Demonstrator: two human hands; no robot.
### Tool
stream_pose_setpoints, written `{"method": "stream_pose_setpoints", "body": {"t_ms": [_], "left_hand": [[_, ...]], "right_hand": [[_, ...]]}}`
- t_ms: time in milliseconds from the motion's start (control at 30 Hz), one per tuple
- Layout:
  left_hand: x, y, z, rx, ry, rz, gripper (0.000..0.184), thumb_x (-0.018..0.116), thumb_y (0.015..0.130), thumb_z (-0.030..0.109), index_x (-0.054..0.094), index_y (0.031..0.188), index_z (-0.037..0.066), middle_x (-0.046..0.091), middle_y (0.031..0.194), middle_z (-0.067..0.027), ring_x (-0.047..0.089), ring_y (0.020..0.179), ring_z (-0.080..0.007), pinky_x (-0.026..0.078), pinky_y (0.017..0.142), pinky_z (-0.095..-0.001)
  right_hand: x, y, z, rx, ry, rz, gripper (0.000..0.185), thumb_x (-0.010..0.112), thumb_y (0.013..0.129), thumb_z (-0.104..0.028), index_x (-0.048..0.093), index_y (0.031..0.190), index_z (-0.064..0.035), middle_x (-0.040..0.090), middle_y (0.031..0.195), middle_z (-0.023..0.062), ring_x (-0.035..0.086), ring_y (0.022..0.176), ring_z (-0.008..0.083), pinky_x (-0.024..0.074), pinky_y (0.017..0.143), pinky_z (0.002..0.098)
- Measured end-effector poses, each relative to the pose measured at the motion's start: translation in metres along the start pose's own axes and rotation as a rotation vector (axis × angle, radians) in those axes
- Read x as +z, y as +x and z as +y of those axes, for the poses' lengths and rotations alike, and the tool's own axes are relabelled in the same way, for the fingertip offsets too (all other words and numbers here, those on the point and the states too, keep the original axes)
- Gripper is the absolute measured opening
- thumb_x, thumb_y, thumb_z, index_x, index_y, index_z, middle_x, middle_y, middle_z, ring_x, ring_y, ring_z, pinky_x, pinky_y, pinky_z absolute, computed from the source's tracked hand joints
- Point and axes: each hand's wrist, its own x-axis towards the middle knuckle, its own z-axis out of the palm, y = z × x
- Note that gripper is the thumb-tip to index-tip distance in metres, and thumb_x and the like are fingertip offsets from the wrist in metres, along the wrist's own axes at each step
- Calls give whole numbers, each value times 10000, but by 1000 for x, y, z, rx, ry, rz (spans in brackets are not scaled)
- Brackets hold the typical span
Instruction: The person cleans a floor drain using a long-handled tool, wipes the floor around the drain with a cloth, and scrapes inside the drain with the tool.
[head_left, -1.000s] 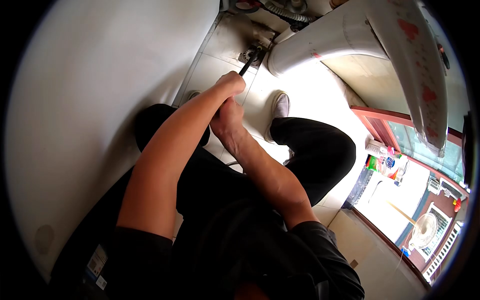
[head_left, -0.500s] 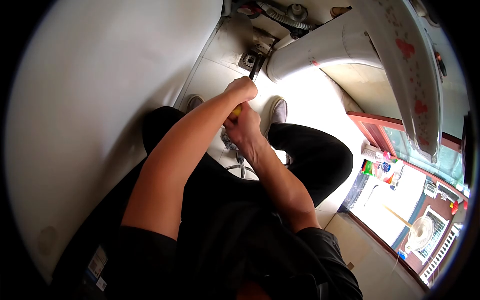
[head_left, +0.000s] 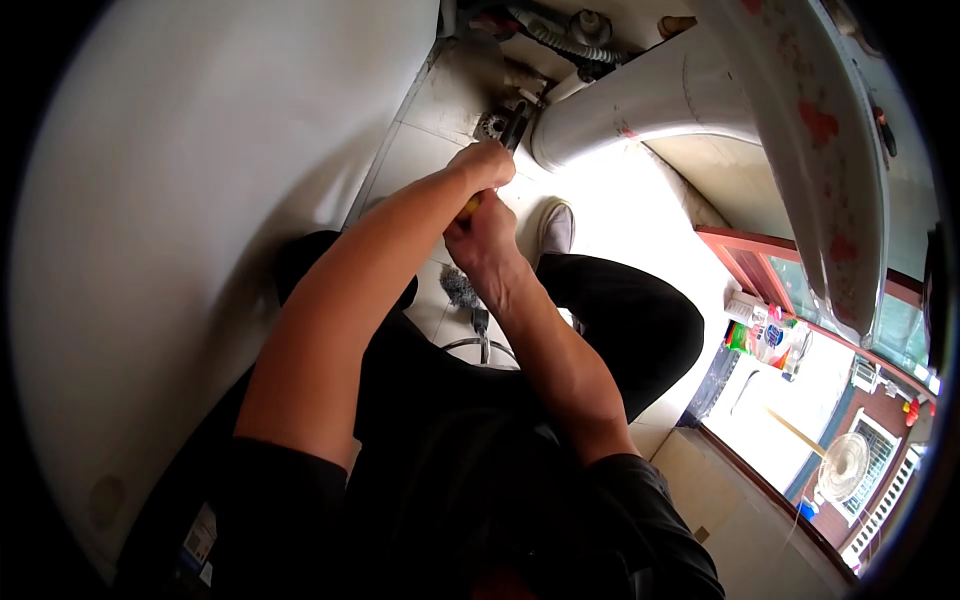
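Note:
Both my hands are closed around one long tool with a yellow handle (head_left: 468, 208) and a dark shaft (head_left: 516, 127). My left hand (head_left: 484, 164) wraps the tool further forward, where the shaft emerges. Just behind it, my right hand (head_left: 485, 238) grips the yellow handle, mostly covering it. The shaft reaches towards a round floor drain (head_left: 492, 125) and lies over its right side. Whether its tip is in the drain or beside it, I cannot tell. The tool's exact kind is hidden by my fingers.
A thick white pedestal (head_left: 640, 95) stands right of the drain, beneath a basin with red flowers (head_left: 822, 125). A corrugated hose (head_left: 560, 38) runs behind. The white wall (head_left: 200, 150) is at left. A grey bristly thing (head_left: 458, 287) lies on the tiles near my shoe (head_left: 556, 228).
My hands have shifted slightly forward and left with the tool, and more of the shaft's broad side shows by the drain. My left knee moved; the left shoe is now hidden.

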Motion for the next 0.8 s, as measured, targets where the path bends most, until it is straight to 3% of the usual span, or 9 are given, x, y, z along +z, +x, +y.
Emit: {"method": "stream_pose_setpoints", "body": {"t_ms": [100, 167, 200, 267, 300, 400, 433, 500, 800], "left_hand": [[-4, 1, -6, 61, 156, -19, 277, 572, 762, 99, 709, 992, 27, 668, 1049, -208, 649, 1014, -342, 521, 851, -405], [-11, 12, -4, 10, 73, 53, 209, 560, 758, 45, 707, 888, -24, 698, 859, -200, 702, 807, -274, 538, 704, -378], [-17, 16, -4, 13, 73, 52, 209, 560, 758, 45, 707, 888, -24, 698, 859, -200, 702, 807, -274, 538, 704, -378], [-23, 19, -5, 307, 490, -86, 241, 546, 766, 60, 703, 931, -19, 699, 866, -195, 700, 812, -284, 536, 718, -378], [-28, 17, -6, 188, 231, -99, 271, 515, 785, 78, 700, 962, -12, 696, 880, -204, 694, 839, -303, 526, 731, -385], [-32, 21, -7, 106, 190, 52, 273, 484, 804, 97, 697, 931, -18, 694, 872, -210, 692, 808, -311, 517, 701, -402], [-32, 26, -13, 183, 252, 67, 274, 471, 810, 103, 695, 906, -23, 694, 862, -201, 687, 767, -287, 508, 670, -415], [-48, 4, -3, 62, 96, -62, 284, 464, 797, 90, 695, 923, -17, 689, 860, -192, 676, 761, -268, 504, 672, -413], [-56, 8, -14, 40, 131, -32, 294, 460, 795, 84, 693, 932, -31, 684, 869, -206, 662, 753, -278, 495, 690, -421]], "right_hand": [[14, 10, 4, -5, -8, 50, 317, 298, 1036, -332, 469, 973, -72, 514, 787, 40, 463, 593, 148, 371, 473, 301], [30, 15, 1, -41, -11, 62, 319, 293, 1037, -328, 471, 988, -69, 526, 806, 46, 482, 619, 155, 383, 486, 305], [40, 6, -3, -38, 2, 83, 324, 285, 1038, -326, 476, 999, -67, 533, 824, 51, 494, 640, 163, 394, 499, 309], [40, 1, -6, -35, 13, 124, 330, 278, 1040, -325, 480, 1011, -65, 540, 842, 56, 507, 661, 171, 405, 512, 312], [38, 7, -6, -22, 16, 61, 272, 308, 1009, -275, 494, 969, -81, 544, 818, 54, 507, 631, 170, 392, 486, 307], [53, 23, -4, -27, 48, 53, 210, 346, 976, -220, 511, 931, -97, 558, 808, 55, 525, 623, 170, 393, 465, 301], [52, 22, -3, -27, 24, 3, 211, 350, 976, -221, 513, 931, -96, 556, 804, 54, 525, 622, 170, 393, 464, 302], [47, 24, -2, -33, -4, -36, 211, 353, 977, -222, 516, 932, -96, 555, 800, 54, 524, 621, 169, 392, 464, 302], [76, 9, 3, -47, 3, 99, 222, 363, 981, -220, 539, 966, -86, 600, 906, 68, 587, 738, 189, 464, 537, 322]]}}
